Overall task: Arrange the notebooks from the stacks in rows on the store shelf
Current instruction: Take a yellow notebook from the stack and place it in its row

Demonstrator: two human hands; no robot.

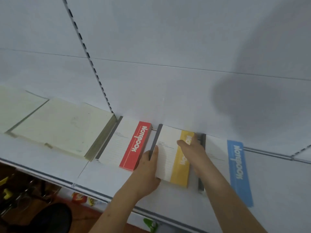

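Note:
A yellow-banded notebook [168, 158] lies flat on the white shelf [50, 162] between my two hands. My left hand [148, 169] grips its left, dark-spined edge, thumb on the cover. My right hand [193, 150] presses on its right side, fingers over the yellow band. To its left lies a red-banded notebook [133, 145]. To its right lies a blue-banded notebook [235, 165], blurred. All three sit in a row against the back panel.
Two stacks of cream, plain-covered pads [58, 125] lie on the shelf's left part. A slotted upright [89, 58] runs up the back wall. Below the shelf edge, hooks with small goods [10, 190] hang at lower left.

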